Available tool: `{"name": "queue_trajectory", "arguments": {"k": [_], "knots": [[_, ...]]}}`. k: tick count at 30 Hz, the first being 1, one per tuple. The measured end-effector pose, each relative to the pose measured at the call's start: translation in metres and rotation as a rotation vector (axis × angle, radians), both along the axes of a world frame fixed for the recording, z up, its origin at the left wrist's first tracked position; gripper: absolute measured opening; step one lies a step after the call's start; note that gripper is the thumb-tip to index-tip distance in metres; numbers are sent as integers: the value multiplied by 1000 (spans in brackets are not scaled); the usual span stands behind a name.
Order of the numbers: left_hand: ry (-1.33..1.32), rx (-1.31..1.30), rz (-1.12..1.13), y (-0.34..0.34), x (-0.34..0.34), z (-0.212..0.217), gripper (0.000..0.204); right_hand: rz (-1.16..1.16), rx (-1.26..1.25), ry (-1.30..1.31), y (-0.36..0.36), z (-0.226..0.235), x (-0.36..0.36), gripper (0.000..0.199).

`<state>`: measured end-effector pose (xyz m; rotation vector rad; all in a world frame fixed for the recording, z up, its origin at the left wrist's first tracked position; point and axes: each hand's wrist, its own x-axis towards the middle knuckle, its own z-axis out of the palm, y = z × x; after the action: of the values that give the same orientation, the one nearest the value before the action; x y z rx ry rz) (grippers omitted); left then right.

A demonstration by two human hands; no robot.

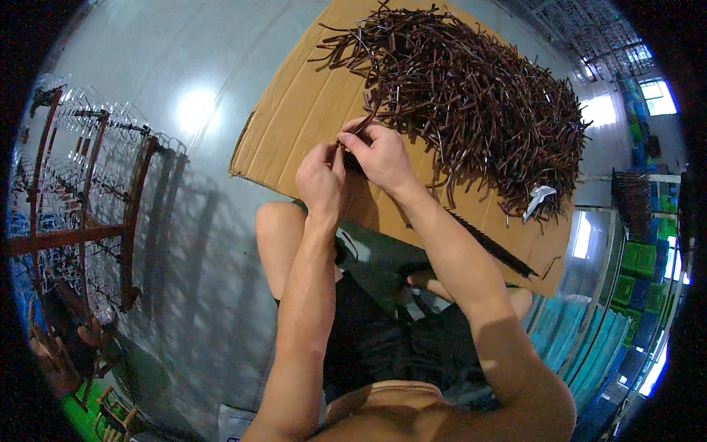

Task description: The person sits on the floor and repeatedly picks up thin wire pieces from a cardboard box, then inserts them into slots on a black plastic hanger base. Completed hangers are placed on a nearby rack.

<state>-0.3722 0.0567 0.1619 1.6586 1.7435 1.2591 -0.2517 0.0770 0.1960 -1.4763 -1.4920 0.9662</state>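
My left hand (320, 181) and my right hand (383, 156) meet at the near edge of a brown cardboard sheet (283, 121). Both are closed, thumbs and fingertips pinching around a thin dark brown strip (366, 122) that sticks up between them. Much of what the fingers grip is covered by the hands themselves. Just beyond lies a large heap of thin, bent, dark brown strips (479, 103), with a few loose ends reaching toward my right hand. A long black toothed bar (493, 245) runs along the cardboard's near edge, partly behind my right forearm.
A scrap of white paper or plastic (539, 200) lies on the heap's right side. Left on the grey floor (199, 250) stands a brown rack frame (88, 232) with many wire prongs. Metal shelving with green crates (638, 260) and pale blue sheets (589, 331) is at the right.
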Motion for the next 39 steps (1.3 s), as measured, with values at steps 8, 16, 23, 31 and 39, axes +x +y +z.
{"name": "queue_trajectory", "arguments": {"k": [8,16,23,31,39], "knots": [[-4,-29,-18,2,-2,-3,16,-11,-3,45,-2,0,-3,26],[-232,-66,-7,1,0,3,12,71,102,-442,-1,24,-12,24],[-59,-97,-135,-15,12,3,16,-104,-83,192,-9,3,19,14],[97,3,-110,-7,12,-5,14,-107,1,71,-16,0,13,16],[90,-26,-107,-8,10,-2,14,-89,-30,18,-16,10,12,11]]}}
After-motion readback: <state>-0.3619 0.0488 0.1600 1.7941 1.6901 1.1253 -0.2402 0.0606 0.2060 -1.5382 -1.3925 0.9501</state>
